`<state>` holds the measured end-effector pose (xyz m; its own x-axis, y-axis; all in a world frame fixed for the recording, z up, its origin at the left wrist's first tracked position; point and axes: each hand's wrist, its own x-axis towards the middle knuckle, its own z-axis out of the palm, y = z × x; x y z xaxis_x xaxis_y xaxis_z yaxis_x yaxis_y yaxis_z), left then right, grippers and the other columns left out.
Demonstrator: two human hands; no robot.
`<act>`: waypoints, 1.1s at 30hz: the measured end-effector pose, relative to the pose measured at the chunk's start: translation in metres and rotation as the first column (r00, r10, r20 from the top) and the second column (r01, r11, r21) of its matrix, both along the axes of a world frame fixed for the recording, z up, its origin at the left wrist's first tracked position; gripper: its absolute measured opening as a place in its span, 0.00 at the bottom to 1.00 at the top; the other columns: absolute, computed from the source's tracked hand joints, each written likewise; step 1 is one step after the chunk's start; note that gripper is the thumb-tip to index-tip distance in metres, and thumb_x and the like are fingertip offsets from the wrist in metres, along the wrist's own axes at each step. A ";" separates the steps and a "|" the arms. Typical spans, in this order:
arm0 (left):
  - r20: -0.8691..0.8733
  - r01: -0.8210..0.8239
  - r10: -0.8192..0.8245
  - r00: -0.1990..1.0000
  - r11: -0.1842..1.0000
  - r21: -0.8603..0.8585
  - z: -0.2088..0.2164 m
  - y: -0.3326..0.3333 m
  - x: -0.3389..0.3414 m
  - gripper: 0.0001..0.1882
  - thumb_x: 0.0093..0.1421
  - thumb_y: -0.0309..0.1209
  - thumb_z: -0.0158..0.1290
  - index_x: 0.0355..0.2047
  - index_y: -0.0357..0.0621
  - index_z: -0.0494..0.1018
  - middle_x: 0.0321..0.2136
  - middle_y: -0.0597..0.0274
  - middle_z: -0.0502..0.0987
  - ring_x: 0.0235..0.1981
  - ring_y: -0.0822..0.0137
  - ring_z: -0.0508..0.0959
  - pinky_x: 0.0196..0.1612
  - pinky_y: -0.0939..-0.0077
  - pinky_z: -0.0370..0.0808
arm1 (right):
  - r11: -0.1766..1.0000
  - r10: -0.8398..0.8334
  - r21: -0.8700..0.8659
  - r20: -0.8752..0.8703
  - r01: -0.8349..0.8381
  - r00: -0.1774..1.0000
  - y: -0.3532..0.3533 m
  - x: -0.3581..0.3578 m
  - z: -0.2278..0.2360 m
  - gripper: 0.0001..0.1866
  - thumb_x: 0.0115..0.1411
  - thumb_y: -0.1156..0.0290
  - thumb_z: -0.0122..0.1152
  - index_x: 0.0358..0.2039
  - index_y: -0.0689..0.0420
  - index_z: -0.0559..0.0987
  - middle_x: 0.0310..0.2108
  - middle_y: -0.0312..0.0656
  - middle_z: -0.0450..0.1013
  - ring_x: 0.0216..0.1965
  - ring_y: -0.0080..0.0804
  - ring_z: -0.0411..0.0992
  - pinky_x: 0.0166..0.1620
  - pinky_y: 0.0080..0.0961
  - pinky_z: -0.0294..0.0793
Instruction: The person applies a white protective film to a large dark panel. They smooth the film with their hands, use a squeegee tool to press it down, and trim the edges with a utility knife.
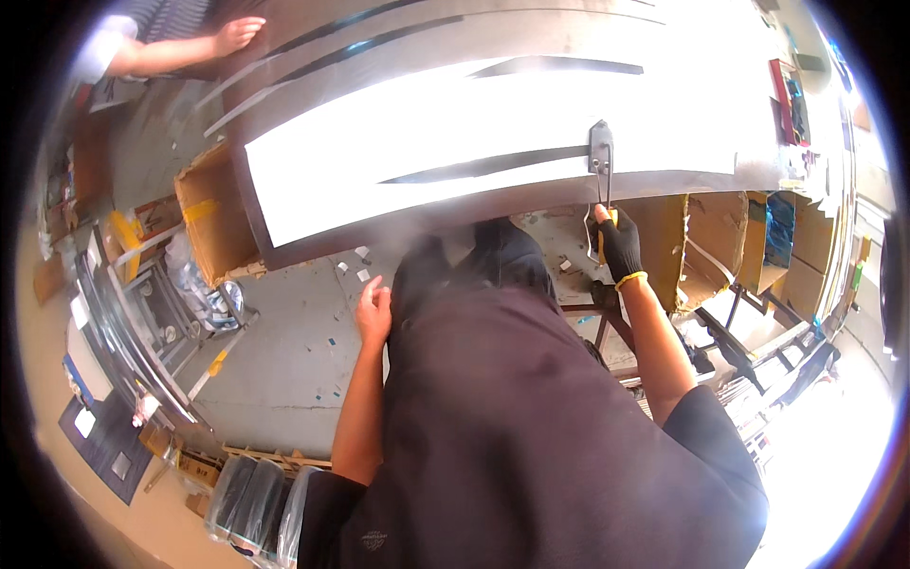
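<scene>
My right hand (pixel 618 242), in a black fingerless glove with a yellow cuff, is closed around the yellow handle of a tool. The tool (pixel 601 147) has a dark flat metal head on thin rods, and its head rests over the right end of a black strip (pixel 483 168). That strip lies lengthwise on a bright white sheet (pixel 322 180) covering much of the dark-edged table (pixel 261 213). My left hand (pixel 373 311) is bare and hangs below the table's near edge, left of my body. Its fingers are loosely bent and apart, with nothing in them.
Across the table at the far left, another person's hand (pixel 239 35) rests by the edge. More dark strips (pixel 559 65) lie farther back. Cardboard boxes (pixel 204 213) (pixel 711 242) stand under both ends. A metal frame (pixel 156 303) is at left; scraps litter the floor (pixel 284 370).
</scene>
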<state>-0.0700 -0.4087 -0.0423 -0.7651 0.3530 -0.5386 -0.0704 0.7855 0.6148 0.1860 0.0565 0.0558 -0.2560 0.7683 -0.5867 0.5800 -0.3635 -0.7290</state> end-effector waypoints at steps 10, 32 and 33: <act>0.046 -0.088 0.087 0.995 0.996 0.029 -0.010 -0.095 -0.037 0.24 0.73 0.42 0.58 0.64 0.44 0.79 0.41 0.51 0.88 0.42 0.57 0.87 0.51 0.61 0.81 | 0.949 0.316 0.017 -0.005 -0.316 0.949 -0.160 -0.130 -0.014 0.23 0.74 0.51 0.66 0.38 0.62 0.79 0.23 0.38 0.78 0.22 0.23 0.74 0.27 0.28 0.71; 0.412 -0.546 0.421 0.808 0.797 0.256 -0.094 -0.269 0.011 0.23 0.76 0.34 0.59 0.66 0.34 0.74 0.37 0.63 0.86 0.38 0.74 0.83 0.45 0.78 0.80 | 0.593 0.801 0.138 -0.196 -0.793 0.565 -0.298 -0.300 -0.015 0.21 0.68 0.55 0.74 0.51 0.57 0.83 0.37 0.44 0.81 0.40 0.36 0.80 0.47 0.37 0.78; 0.443 -0.515 0.392 0.806 0.835 0.197 -0.094 -0.260 0.008 0.23 0.78 0.35 0.58 0.66 0.34 0.74 0.41 0.61 0.87 0.41 0.74 0.83 0.48 0.77 0.80 | 0.631 0.769 0.115 -0.219 -0.767 0.600 -0.279 -0.277 -0.009 0.21 0.68 0.56 0.74 0.52 0.57 0.82 0.37 0.44 0.82 0.41 0.36 0.80 0.47 0.36 0.78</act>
